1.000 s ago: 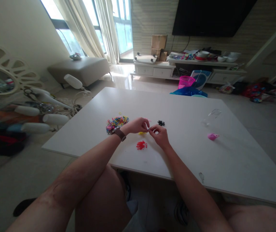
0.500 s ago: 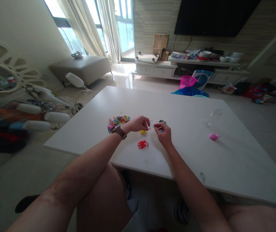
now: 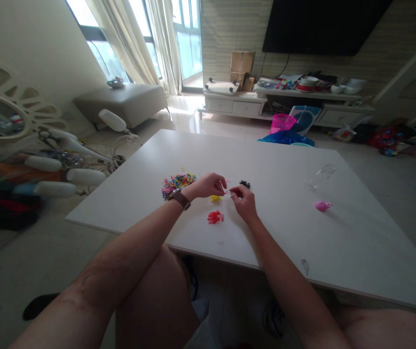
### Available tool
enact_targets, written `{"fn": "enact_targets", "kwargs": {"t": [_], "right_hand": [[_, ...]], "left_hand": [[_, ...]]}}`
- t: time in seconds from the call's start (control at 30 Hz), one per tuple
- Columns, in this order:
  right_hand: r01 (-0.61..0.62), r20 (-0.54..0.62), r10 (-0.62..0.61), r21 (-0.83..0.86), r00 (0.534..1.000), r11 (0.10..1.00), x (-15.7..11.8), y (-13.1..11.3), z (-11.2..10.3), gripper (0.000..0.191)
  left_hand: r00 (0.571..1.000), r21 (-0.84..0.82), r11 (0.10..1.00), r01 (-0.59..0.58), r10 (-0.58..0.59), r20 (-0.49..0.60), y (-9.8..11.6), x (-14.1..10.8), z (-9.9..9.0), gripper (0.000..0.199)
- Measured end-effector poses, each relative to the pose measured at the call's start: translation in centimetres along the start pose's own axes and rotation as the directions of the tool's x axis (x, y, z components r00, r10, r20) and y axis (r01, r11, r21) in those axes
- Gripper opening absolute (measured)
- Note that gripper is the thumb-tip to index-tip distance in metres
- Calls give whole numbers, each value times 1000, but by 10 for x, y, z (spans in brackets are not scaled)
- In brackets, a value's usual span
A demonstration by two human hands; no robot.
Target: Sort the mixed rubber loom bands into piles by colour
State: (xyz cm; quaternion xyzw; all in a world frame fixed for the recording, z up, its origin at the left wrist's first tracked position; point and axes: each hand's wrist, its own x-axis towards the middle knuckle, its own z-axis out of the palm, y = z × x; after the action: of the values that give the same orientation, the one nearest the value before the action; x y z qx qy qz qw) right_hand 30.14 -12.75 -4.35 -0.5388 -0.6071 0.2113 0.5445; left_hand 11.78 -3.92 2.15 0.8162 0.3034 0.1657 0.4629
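Note:
My left hand [image 3: 213, 186], with a watch on its wrist, is pinched over the white table [image 3: 280, 242], and a small red clip shows at its fingertips. Facing it, my right hand [image 3: 243, 199] has its fingers pressed together; what they hold is too small to name. A mixed pile of colourful clips [image 3: 179, 183] lies beside my left wrist. Yellow clips [image 3: 215, 198] show just below my left hand, and a red pile [image 3: 215, 217] sits nearer the front edge. Black clips [image 3: 245, 184] lie just beyond my right hand.
A pink object [image 3: 323, 206] and a clear container [image 3: 322, 175] stand on the right of the table. A small clear item [image 3: 305, 266] lies by the front edge. White lamp shades [image 3: 86, 176] are beside the table's left edge.
My right hand has moved slightly left, closer to my left hand. More of the black clips shows now. My left hand has barely moved.

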Motion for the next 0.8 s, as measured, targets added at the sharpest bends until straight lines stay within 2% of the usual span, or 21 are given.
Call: {"fn": "enact_targets", "kwargs": {"t": [0.23,0.43,0.67,0.8], "right_hand": [[51,80,-57,78,995,996,-1,-7,0,15],[84,45,-86,36,995,996,-1,-8,-1,20],[49,39,-51,70,998,996,2,-10,-3,19],[37,-5,-37,65,999,997,5,-8,-7,17]], "left_hand": [[1000,45,999,-17,17,10,-3,0,0,20],[1000,53,998,-18,19,-14,-1,-1,-5,17],[999,1,999,-35,35,12,10,-1,-12,17],[999,-17,999,-32,32,-24,17,-3,-20,16]]}}
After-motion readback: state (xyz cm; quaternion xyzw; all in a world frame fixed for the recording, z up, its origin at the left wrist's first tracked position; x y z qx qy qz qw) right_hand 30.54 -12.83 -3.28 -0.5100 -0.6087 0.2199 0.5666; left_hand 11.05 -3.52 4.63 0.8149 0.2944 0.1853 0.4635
